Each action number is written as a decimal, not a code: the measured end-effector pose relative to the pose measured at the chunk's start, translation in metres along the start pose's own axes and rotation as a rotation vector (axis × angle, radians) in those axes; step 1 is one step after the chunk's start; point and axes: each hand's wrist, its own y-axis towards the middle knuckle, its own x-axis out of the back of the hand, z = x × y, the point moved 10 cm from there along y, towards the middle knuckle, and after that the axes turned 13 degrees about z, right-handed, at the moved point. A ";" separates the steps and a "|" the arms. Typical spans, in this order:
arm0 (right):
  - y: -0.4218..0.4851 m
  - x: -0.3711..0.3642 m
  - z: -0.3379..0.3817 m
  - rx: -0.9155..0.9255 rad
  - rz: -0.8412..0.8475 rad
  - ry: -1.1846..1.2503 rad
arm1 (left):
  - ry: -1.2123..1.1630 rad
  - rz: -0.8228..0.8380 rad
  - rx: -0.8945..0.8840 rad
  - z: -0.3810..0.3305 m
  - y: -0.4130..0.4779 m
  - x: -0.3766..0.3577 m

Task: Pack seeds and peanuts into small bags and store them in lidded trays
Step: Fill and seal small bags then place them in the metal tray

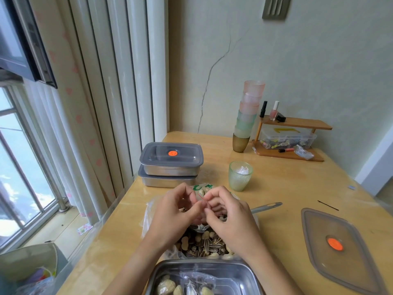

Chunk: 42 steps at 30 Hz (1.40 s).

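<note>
Sealing the small bag (pixel 201 193) seems the step; left hand (pixel 176 211) and right hand (pixel 229 213) pinch its top, fingertips together; pressing evenly along the strip should close it.

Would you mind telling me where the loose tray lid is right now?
In the head view the lid lies flat on the table at the right, to the right of the right hand and apart from the open tray at the bottom edge.

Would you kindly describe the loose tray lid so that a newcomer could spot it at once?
Start at the wooden table. On its right side, away from the stacked steel trays, lies the loose lid. It alone rests flat on the tabletop, with no tray beneath.
</note>
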 end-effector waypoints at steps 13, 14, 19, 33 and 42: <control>-0.006 0.014 -0.023 -0.168 -0.159 0.090 | 0.687 0.196 -0.264 -0.021 -0.004 -0.023; -0.005 0.012 -0.029 -0.197 -0.139 0.145 | 0.730 0.224 -0.252 -0.016 -0.002 -0.026; -0.003 0.002 -0.034 -0.242 -0.056 0.226 | 0.776 0.235 -0.250 -0.005 0.001 -0.023; -0.003 -0.002 0.008 0.038 0.028 -0.026 | 0.687 0.137 -0.228 -0.004 0.002 -0.009; 0.001 -0.012 0.002 0.071 0.209 -0.076 | 0.727 0.170 -0.210 0.002 0.003 -0.005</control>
